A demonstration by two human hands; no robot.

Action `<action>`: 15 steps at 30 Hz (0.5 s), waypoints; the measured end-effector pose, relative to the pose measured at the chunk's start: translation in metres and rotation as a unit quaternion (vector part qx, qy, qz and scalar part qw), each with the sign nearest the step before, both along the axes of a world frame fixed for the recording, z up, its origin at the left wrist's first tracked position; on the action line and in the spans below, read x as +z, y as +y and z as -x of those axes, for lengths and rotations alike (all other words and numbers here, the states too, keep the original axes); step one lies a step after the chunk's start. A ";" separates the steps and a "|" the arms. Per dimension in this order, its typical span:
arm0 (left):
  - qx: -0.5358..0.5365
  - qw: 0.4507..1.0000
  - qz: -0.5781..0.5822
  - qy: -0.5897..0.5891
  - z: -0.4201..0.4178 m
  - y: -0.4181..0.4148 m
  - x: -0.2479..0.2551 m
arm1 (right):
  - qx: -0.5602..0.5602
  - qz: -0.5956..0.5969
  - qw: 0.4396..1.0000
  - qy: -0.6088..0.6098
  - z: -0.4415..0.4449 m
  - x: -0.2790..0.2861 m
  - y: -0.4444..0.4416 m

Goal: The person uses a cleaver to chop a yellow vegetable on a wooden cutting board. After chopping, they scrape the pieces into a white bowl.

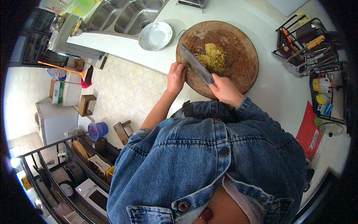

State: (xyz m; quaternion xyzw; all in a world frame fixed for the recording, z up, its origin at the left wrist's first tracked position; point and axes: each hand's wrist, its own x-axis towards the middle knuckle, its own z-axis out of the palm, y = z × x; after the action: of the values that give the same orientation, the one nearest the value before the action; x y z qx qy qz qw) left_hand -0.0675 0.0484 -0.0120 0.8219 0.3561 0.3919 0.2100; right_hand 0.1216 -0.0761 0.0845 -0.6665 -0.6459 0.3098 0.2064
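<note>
A heap of finely chopped yellowish food (214,57) lies on a round wooden chopping board (243,67), with a few reddish bits at its upper edge. My right hand (226,90) grips the handle of a cleaver (197,65), whose broad metal blade slants up and left beside the heap. At the board's left rim is my left hand (176,76), fingers bent near the blade's lower left side; whether it holds anything is not clear. A white bowl with a floral pattern (155,36) stands on the counter left of the board.
A double steel sink (137,16) is set in the counter at the upper left. Black racks with utensils (304,47) and bottles (321,84) stand at the right. On the tiled floor are a wooden stool (86,105) and a purple basket (98,131). A microwave (93,196) sits lower left.
</note>
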 end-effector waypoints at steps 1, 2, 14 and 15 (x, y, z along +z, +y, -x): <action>-0.008 1.000 -0.001 0.007 -0.001 0.000 0.001 | 0.001 0.011 1.000 -0.004 0.002 0.003 0.000; -0.015 1.000 -0.002 0.014 -0.002 0.000 0.001 | 0.002 0.022 1.000 -0.008 0.002 0.004 0.001; -0.011 0.999 -0.002 0.041 -0.002 -0.002 0.003 | -0.014 0.043 0.999 -0.007 0.010 -0.008 0.002; -0.010 0.999 -0.007 0.037 -0.002 -0.001 0.003 | -0.032 0.039 0.999 0.008 0.010 -0.010 0.001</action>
State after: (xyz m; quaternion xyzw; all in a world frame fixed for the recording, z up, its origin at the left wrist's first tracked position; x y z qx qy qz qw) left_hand -0.0658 0.0471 -0.0088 0.8408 0.3525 0.3615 0.1953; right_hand 0.1115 -0.0752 0.0744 -0.6915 -0.6102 0.3335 0.1955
